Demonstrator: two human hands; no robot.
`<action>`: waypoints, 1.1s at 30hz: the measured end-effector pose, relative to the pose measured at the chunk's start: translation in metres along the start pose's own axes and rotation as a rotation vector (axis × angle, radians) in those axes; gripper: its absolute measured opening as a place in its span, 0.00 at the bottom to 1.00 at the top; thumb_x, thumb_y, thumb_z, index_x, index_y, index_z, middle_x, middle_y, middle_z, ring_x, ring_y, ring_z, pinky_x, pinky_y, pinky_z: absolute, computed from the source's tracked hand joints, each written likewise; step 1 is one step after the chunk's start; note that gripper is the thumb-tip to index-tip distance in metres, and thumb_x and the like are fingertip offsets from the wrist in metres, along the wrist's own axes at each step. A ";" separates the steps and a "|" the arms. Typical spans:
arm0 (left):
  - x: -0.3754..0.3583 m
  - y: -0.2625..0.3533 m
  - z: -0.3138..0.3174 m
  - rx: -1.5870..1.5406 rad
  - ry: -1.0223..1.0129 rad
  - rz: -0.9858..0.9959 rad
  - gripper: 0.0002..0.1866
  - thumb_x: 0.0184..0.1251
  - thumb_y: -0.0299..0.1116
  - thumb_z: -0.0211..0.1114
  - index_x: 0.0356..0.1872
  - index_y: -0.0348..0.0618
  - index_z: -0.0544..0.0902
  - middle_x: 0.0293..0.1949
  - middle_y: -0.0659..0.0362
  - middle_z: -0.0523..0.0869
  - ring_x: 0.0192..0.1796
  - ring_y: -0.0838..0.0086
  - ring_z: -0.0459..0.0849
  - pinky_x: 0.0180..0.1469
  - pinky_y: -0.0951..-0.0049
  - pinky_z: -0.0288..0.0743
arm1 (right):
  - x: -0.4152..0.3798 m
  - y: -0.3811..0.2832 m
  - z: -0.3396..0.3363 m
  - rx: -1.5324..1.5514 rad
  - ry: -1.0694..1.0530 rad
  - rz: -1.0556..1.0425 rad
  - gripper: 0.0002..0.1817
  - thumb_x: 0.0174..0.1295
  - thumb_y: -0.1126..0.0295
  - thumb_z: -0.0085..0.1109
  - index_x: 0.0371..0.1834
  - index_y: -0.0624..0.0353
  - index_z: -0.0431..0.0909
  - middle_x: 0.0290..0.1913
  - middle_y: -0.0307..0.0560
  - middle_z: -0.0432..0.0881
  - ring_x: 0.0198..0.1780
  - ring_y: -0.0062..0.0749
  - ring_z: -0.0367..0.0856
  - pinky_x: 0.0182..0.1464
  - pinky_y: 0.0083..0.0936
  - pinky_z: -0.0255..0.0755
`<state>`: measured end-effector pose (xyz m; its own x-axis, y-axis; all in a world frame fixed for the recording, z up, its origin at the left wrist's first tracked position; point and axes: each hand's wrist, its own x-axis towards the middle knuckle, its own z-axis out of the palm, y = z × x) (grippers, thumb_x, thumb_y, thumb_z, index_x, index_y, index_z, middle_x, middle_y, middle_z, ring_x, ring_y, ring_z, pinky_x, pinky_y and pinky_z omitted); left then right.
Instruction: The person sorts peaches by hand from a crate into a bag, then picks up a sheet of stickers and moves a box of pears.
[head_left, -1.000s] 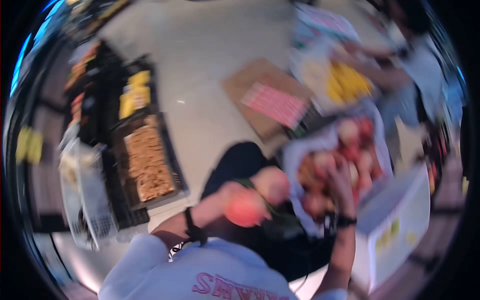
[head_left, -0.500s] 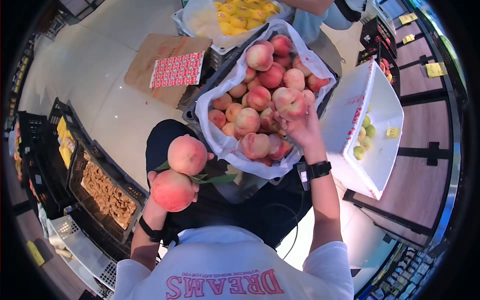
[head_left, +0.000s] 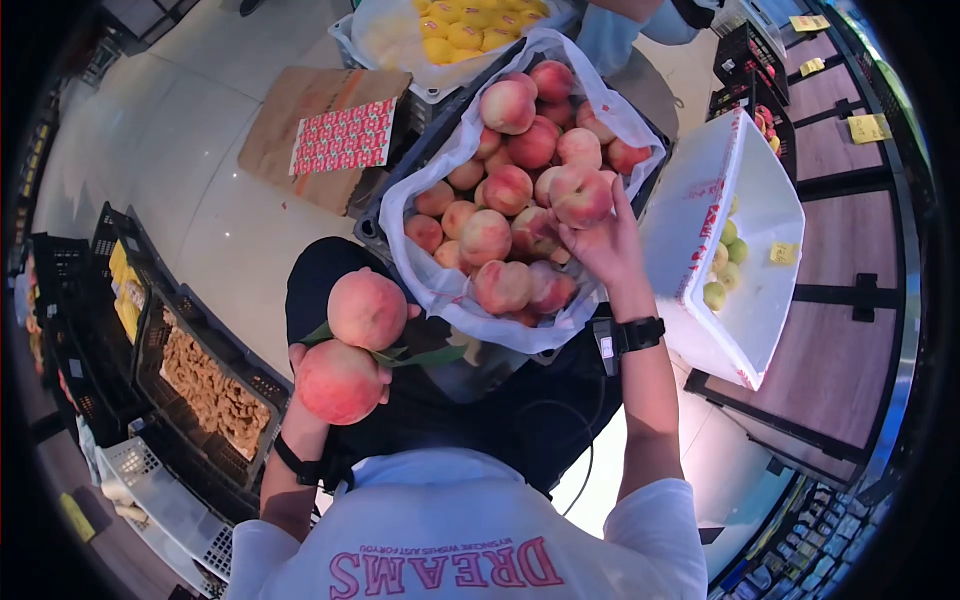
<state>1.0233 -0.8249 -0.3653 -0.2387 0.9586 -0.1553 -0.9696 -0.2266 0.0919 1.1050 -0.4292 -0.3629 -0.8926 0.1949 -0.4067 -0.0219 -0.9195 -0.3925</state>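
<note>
Two large pink peaches, an upper peach (head_left: 367, 308) and a lower peach (head_left: 339, 382), rest together in my left hand (head_left: 385, 378), whose fingers curl around them from beneath. Green leaves (head_left: 432, 357) stick out between the two fruits. On the right, my right hand (head_left: 608, 252) grips another peach (head_left: 580, 197) at the top of the pile, thumb along its side and fingers partly hidden under it. Many more peaches (head_left: 486, 237) fill a dark crate lined with white film (head_left: 408, 262), directly in front of my knees.
Left of the crate lies flattened cardboard (head_left: 268, 135) with a red-patterned sheet (head_left: 345, 136). A white foam box (head_left: 775, 330) with green fruit stands right. Behind are wrapped yellow fruits (head_left: 465, 35) and another person's arm (head_left: 625, 8). A ginger crate (head_left: 262, 440) sits at left.
The whole view has shifted slightly, so the scene sits a little higher and further left. Both hands keep the same hold on their peaches.
</note>
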 end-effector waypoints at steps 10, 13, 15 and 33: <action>-0.001 -0.002 -0.002 0.078 -0.025 -0.011 0.60 0.40 0.68 0.65 0.65 0.32 0.48 0.43 0.36 0.77 0.39 0.45 0.81 0.37 0.61 0.81 | 0.056 0.087 0.077 -1.805 -0.064 -0.413 0.33 0.37 0.57 0.68 0.46 0.64 0.68 0.48 0.57 0.73 0.46 0.53 0.77 0.48 0.37 0.73; -0.006 -0.004 0.004 0.079 -0.004 0.007 0.61 0.40 0.69 0.65 0.65 0.32 0.47 0.43 0.36 0.77 0.39 0.46 0.81 0.37 0.61 0.81 | 0.076 0.115 0.072 -2.042 -0.043 -0.401 0.30 0.38 0.59 0.67 0.43 0.64 0.69 0.45 0.59 0.73 0.44 0.54 0.77 0.45 0.39 0.74; -0.007 -0.003 0.008 0.073 -0.005 0.013 0.60 0.42 0.67 0.65 0.66 0.34 0.47 0.52 0.38 0.67 0.39 0.49 0.81 0.37 0.58 0.80 | 0.079 0.126 0.075 -2.140 -0.017 -0.381 0.29 0.39 0.59 0.66 0.44 0.65 0.70 0.44 0.60 0.73 0.43 0.54 0.77 0.44 0.39 0.73; 0.043 0.009 -0.003 -0.061 -0.194 -0.074 0.48 0.53 0.58 0.60 0.67 0.36 0.51 0.55 0.28 0.68 0.52 0.34 0.73 0.56 0.46 0.70 | 0.006 0.082 0.098 -0.990 -0.415 0.023 0.27 0.60 0.62 0.60 0.60 0.59 0.66 0.50 0.40 0.75 0.51 0.22 0.73 0.50 0.23 0.69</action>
<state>1.0043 -0.7863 -0.3741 -0.1579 0.9869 0.0337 -0.9869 -0.1589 0.0271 1.0540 -0.5371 -0.3162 -0.9755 -0.1210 -0.1835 0.2050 -0.1995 -0.9582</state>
